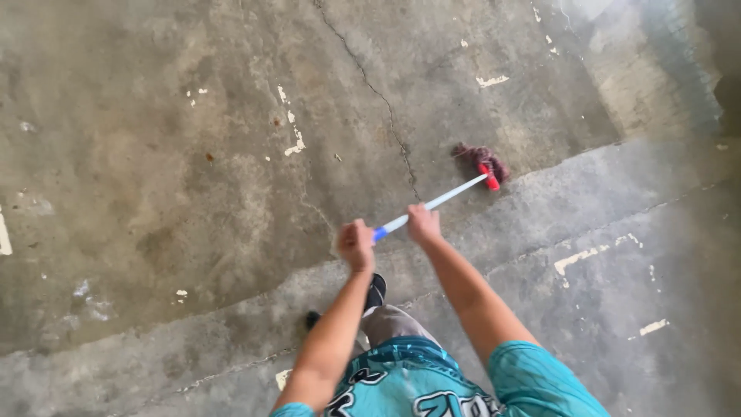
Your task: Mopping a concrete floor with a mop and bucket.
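Teal printed shirt fabric [432, 386] is filling the bottom edge of the head view, and from it both bare forearms are extending forward over a grey, cracked concrete floor [193, 154]. Left hand [356, 244] is closing fully around the blue upper grip of a long white-handled mop [440, 199], while right hand [424, 225] is wrapping the shaft just beyond it, so neither hand is free. At the far end, the red clamp and dark maroon string mop head [480, 159] are resting on the floor beside a long crack [386, 108], near the step where the darker surface meets a paler strip. Darker, patchy tone across the floor to the left is suggesting dampness, though wet and dry areas cannot be told apart with certainty; the paler strip near the dark shoe [376, 291] is appearing untreated.
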